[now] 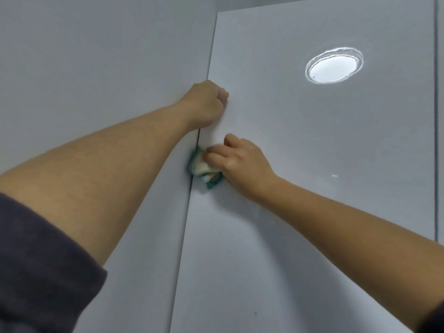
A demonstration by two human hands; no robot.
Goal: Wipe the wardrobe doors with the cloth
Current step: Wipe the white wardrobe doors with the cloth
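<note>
A glossy pale grey wardrobe door point(312, 152) fills the right half of the view and stands slightly ajar. My left hand point(204, 104) grips its left edge, with the fingers curled round the edge. Just below, my right hand point(242, 162) holds a bunched white cloth with teal trim point(204, 169) and presses it against the door next to that same edge. A neighbouring door panel point(84, 80) lies behind and to the left.
A round ceiling light is mirrored as a bright oval point(334, 66) high on the door. A vertical seam point(436, 116) to another panel runs along the far right. A small white speck point(334, 175) shows on the door surface.
</note>
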